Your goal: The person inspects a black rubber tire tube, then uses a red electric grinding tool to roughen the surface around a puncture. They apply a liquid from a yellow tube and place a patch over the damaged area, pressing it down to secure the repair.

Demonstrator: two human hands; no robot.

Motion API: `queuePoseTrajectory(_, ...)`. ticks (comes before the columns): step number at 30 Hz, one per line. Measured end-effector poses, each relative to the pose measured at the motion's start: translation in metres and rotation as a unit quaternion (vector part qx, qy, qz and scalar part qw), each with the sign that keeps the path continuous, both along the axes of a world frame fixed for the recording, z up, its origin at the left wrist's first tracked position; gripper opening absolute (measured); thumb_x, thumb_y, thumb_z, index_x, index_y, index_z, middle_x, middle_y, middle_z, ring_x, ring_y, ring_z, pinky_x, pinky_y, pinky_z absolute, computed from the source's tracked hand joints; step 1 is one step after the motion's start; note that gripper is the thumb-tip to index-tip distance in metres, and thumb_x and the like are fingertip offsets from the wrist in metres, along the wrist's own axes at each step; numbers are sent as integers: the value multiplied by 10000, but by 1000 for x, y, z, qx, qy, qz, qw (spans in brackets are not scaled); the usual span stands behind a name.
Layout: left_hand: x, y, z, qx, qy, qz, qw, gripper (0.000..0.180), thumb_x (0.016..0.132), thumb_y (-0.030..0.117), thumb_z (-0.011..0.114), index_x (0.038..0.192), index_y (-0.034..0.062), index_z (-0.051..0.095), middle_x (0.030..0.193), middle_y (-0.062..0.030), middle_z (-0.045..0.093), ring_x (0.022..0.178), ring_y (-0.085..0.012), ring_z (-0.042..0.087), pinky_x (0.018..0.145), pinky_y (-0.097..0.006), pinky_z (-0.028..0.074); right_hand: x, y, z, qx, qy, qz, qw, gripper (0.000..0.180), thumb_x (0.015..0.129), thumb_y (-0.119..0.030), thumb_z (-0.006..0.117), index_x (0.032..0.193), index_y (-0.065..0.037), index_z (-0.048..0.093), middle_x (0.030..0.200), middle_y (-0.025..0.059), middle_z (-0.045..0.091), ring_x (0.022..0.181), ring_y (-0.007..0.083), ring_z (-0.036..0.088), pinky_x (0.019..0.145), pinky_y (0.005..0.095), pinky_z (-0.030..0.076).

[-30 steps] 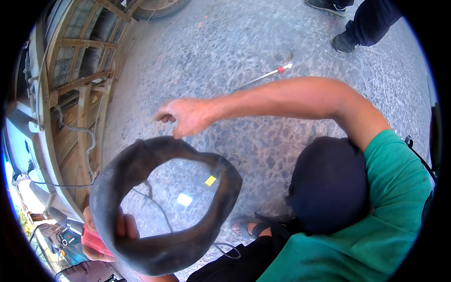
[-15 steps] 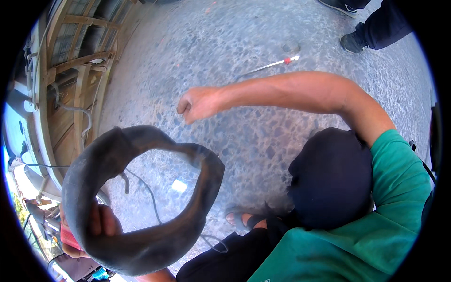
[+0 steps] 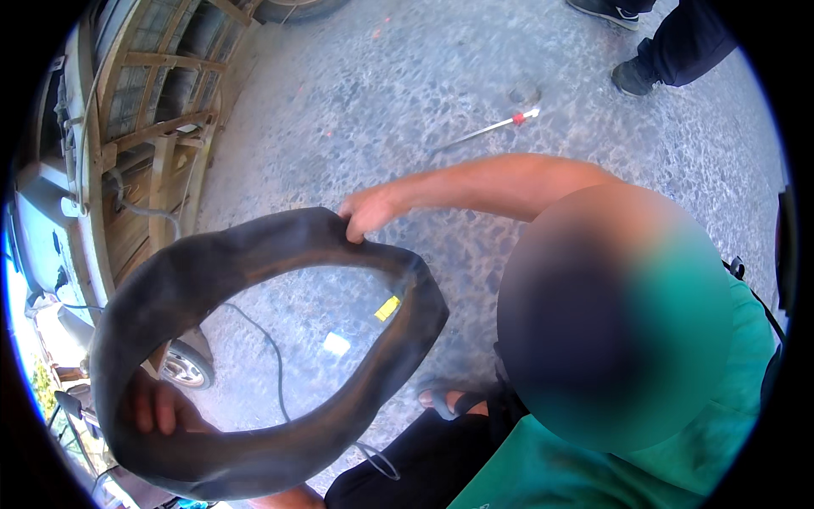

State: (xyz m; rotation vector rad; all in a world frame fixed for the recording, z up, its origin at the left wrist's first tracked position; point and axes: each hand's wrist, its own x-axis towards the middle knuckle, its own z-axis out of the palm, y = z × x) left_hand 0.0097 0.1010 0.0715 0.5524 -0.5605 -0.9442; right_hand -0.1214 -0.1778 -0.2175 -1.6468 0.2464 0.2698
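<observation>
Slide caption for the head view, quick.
A green-shirted person has a hand at a dark inner tube's upper edge, other fingers lower left, above speckled ground.

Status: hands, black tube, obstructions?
Wearer's hands out of view. Co-worker's hand at black tube, upper edge. Another hand inside its lower left. Cable visible through the opening.

The bare right forearm stretches leftward, nearly level; the right grip (a bare hand, its fingertips hidden) ends it with fingers bent and thumb angled down; the bare left forearm shows at the lower edge; the left grip, also bare, lies up and left of it, fingers curled.
</observation>
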Motion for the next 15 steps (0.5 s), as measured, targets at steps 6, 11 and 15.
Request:
queuePoseTrajectory(6, 65, 25, -17, 47, -224, 101, 968, 369, 944, 214, 595, 1197, -48, 534, 1020, -84, 508, 796, -142, 449, 660, -241, 371, -36, -16, -5, 123, -34, 29, 991, 535, 769, -121, 623, 1280, 37, 614, 1204, 113, 655, 1103, 200, 599, 951, 351, 464)
queuePoseTrajectory(11, 77, 24, -44, 45, -121, 94, 987, 490, 913, 385, 631, 1166, -12, 496, 999, -81, 401, 875, -167, 412, 730, -258, 393, -55, -11, -16, 155, -24, 11, 988, 523, 774, -93, 638, 1275, 54, 608, 1193, 124, 664, 1094, 183, 607, 943, 339, 490)
queuePoseTrajectory(15, 108, 46, -56, 65, -159, 48, 984, 749, 938, 466, 612, 1337, -137, 414, 1301, -254, 491, 977, -213, 479, 812, -328, 390, -69, -4, -8, 85, -30, -37, 995, 433, 797, -67, 637, 1217, 38, 645, 1136, 111, 685, 1040, 181, 625, 910, 328, 502)
